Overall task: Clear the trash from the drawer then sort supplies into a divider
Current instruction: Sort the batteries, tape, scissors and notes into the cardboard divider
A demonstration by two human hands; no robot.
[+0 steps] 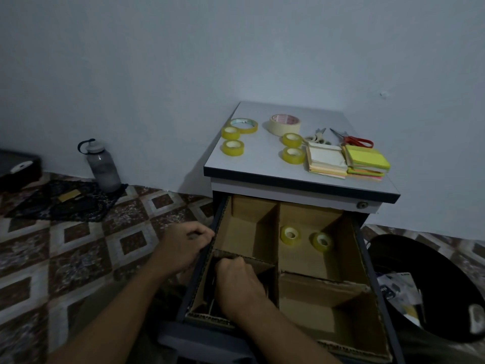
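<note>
The right hand [240, 281] is sunk in the near-left compartment of the cardboard divider [322, 285], fingers curled; whether it grips anything cannot be told. The left hand [183, 245] clasps the left wall of the open drawer [200, 269]. Two yellow tape rolls [289, 234] lie in the far-right compartment. Beyond, the cabinet top [262, 161] carries spare rolls [232, 147], scissors [353, 139] and sticky notes [366, 160].

I see both arms bare from the bottom edge of the view up: the left forearm [118, 308] and right forearm [291, 334] carry no sleeve, and the left hand [183, 245] and right hand [238, 282] are bare-fingered, knuckles showing in dim light.
</note>
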